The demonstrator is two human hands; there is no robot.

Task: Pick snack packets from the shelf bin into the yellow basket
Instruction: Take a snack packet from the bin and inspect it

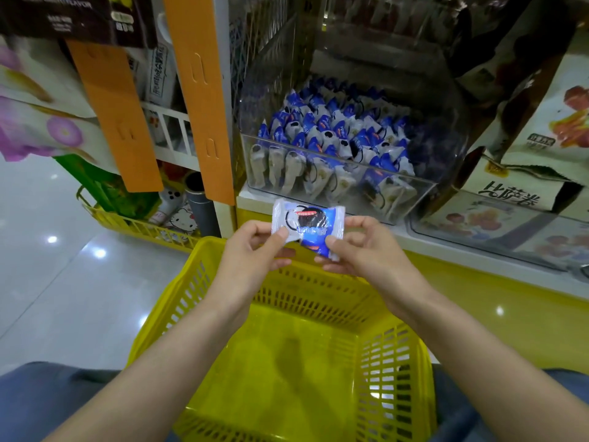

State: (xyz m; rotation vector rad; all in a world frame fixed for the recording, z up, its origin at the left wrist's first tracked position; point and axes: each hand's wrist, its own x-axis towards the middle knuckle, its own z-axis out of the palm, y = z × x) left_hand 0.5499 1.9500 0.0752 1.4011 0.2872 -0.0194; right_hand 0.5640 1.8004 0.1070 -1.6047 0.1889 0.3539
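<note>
One blue-and-white snack packet (308, 225) is held flat between both hands, above the far rim of the yellow basket (395, 371). My left hand (251, 250) pinches its left end and my right hand (360, 247) pinches its right end. The basket's floor shows bare yellow plastic with no packets in sight. Behind the hands, a clear plastic shelf bin (427, 199) holds several more blue-and-white packets (331, 135), stacked upright.
Cartons with printed fruit (522, 186) stand to the right of the bin. An orange shelf upright (204, 100) rises on the left. A second yellow basket (137, 228) with goods sits on the glossy floor (57, 282) at left.
</note>
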